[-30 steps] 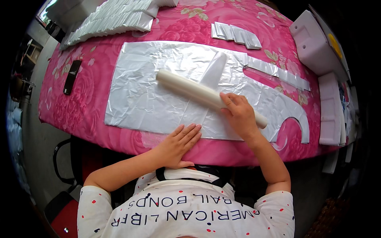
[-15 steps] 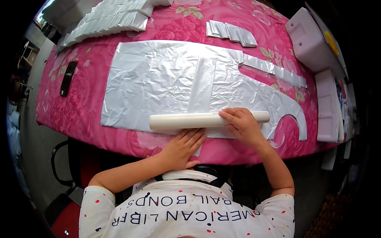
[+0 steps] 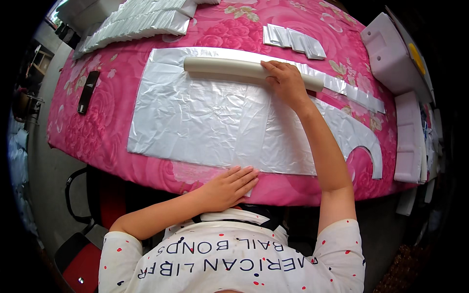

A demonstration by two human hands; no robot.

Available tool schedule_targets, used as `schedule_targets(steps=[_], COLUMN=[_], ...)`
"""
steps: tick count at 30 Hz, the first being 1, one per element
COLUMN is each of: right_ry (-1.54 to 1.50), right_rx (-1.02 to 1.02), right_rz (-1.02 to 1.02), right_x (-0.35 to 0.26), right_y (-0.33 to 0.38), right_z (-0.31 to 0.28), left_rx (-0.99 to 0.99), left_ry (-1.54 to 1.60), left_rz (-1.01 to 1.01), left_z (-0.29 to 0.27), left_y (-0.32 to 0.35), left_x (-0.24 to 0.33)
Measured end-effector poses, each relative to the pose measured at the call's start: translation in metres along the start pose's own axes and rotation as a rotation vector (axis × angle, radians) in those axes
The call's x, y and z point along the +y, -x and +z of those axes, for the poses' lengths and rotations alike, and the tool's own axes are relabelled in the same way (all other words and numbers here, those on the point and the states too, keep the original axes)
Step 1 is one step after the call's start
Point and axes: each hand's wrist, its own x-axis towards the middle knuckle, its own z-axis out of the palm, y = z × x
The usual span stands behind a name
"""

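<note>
Two hands work on one silvery plastic sheet (image 3: pixel 205 122) spread flat over a desk (image 3: pixel 97 136) covered in pink flowered cloth; the right hand (image 3: pixel 286 83) rests palm-down on a pale cream roller (image 3: pixel 229 67), fingers draped loosely over its top rather than clenched round it; the left hand (image 3: pixel 229 185) lies flat and released, fingers straight, pinning the sheet's near edge at the front of the desk. The roller's long axis runs left to right across the sheet, close to the far edge; most of its length stretches away to the left of the right hand, with only a short end showing past the wrist on the right. It lies well apart from the left hand, straight ahead of it across the sheet, so the right arm is plainly the nearer one. A long curved strip of the same silvery material (image 3: pixel 361 141) trails off to the right. Further back sit a stack of folded silvery pieces (image 3: pixel 141 22) and a smaller fan of them (image 3: pixel 293 40); a dark, slim object (image 3: pixel 88 92) lies on the cloth at the left; white moulded foam blocks (image 3: pixel 391 53) stand at the right edge.
</note>
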Motion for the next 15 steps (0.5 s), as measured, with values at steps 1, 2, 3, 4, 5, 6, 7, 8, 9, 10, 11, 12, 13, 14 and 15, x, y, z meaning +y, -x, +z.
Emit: schedule_targets(steps=[1,2,3,4,5,6,7,8,9,10,11,12,13,14,15], right_ry=[-0.012,-0.022,0.014,0.05,0.085,0.06,0.035,0.014,-0.121,-0.223,-0.311,-0.354,-0.379,-0.377,-0.375], right_rx=[-0.028,-0.059,-0.024,0.011,0.045,0.015,-0.015,-0.044,-0.118,-0.253,-0.383,-0.42,-0.471,-0.473,-0.474], right_rz=[0.014,0.027,0.015,0.005,-0.007,-0.025,-0.043,-0.058,-0.087,-0.123,-0.168,-0.241,-0.239,-0.225,-0.212], right_x=[0.002,0.003,0.001,-0.002,-0.006,-0.013,-0.022,-0.031,-0.04,-0.051,-0.062,-0.073,-0.087,-0.097,-0.104], right_y=[-0.003,-0.004,-0.002,0.003,0.01,0.018,0.029,0.043,0.056,0.07,0.082,0.094,0.103,0.111,0.116], right_z=[-0.001,-0.002,-0.002,-0.002,-0.002,-0.003,-0.006,-0.01,-0.013,-0.018,-0.022,-0.023,-0.028,-0.032,-0.034], left_rx=[0.003,0.049,0.095,0.14,0.175,0.212,0.248,0.278,0.307,0.336,0.347,0.357,0.366,0.392,0.418], left_ry=[0.032,0.064,0.096,0.129,0.11,0.094,0.077,0.085,0.09,0.096,0.152,0.207,0.263,0.327,0.392], left_rz=[0.033,0.032,0.033,0.035,0.04,0.041,0.043,0.049,0.05,0.052,0.031,0.009,-0.014,-0.019,-0.025], left_z=[-0.001,-0.001,-0.001,-0.001,-0.002,-0.003,-0.004,-0.006,-0.007,-0.008,-0.009,-0.009,-0.009,-0.012,-0.017], left_y=[0.003,0.006,0.009,0.011,0.012,0.013,0.014,0.012,0.011,0.009,0.008,0.006,0.006,0.004,0.004], left_x=[-0.002,-0.004,-0.006,-0.007,-0.008,-0.009,-0.009,-0.009,-0.009,-0.01,-0.009,-0.009,-0.009,-0.008,-0.007])
